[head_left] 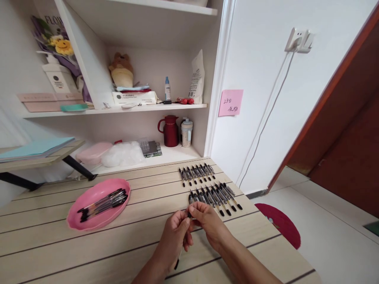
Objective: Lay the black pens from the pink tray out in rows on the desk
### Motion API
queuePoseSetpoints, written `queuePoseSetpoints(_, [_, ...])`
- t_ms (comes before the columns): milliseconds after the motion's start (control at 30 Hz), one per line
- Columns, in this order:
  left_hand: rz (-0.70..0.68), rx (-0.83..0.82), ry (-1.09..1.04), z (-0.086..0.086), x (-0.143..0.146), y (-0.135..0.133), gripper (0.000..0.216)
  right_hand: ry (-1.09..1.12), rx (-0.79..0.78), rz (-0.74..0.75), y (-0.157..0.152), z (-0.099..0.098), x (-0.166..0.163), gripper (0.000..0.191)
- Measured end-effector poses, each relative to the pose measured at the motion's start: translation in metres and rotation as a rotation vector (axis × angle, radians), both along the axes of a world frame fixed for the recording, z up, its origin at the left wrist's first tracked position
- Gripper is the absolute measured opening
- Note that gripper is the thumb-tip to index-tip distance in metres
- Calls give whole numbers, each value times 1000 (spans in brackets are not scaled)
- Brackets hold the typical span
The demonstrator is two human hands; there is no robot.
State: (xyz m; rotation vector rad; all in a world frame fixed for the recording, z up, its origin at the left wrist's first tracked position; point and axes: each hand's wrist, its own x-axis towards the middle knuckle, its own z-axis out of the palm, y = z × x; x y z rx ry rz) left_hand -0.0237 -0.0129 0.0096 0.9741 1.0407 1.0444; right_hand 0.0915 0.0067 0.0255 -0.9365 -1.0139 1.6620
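My left hand (174, 236) is closed around a pen (178, 262), whose dark end sticks out below the palm. The fingertips of my right hand (210, 223) pinch the pen's upper end, a small black part. Fingers hide most of its length. Just beyond my hands lies a front row of black-and-clear pens (227, 210), side by side and slanted. Farther back is a second row of similar pens (197, 174). To the left, a pink scalloped dish (74, 220) holds a bundle of several more pens (103, 205).
The slatted wooden table (142, 232) meets a white shelf unit (133, 111) at the back. A red jug (171, 132) and a pale cup (186, 133) stand on the lower shelf. On the left is a small raised stand (65, 152). A pink note (231, 102) sticks to the wall.
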Motion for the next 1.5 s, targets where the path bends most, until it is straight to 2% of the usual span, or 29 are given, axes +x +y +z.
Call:
queuePoseSetpoints(400, [5,0,-33,0,1,0,24,118,-17,27,0,-3,1,32])
queuePoseSetpoints(567, [-23,0,-15,0,0,0,23,83,3,-73,5,-7,1,27])
queuePoseSetpoints(667, [-37,-16,-1,2,0,-1,20,145,52,-184,14,-4,6,28])
queuePoseSetpoints(733, [-25,-30,-1,2,1,-3,18,105,109,-234,22,-1,13,29])
queuePoseSetpoints(933, [26,-92,-86,3,-2,-1,15,-260,215,-320,37,-9,28,24])
queuePoseSetpoints(1033, [27,-186,-243,6,-8,2,13,-452,231,-273,37,-19,31,18])
queuePoseSetpoints(1133, [68,-247,-417,10,-13,5,13,-756,303,-251,33,-24,33,12])
queuePoseSetpoints(1200, [118,-235,-491,10,-14,6,11,-952,379,-212,30,-23,33,12])
queuePoseSetpoints(1333, [156,-211,-550,5,-14,9,9,-1265,518,-143,22,-17,29,24])
queuePoseSetpoints(1500, [202,-220,-524,3,-15,11,10,-1598,572,-120,14,-11,21,14])
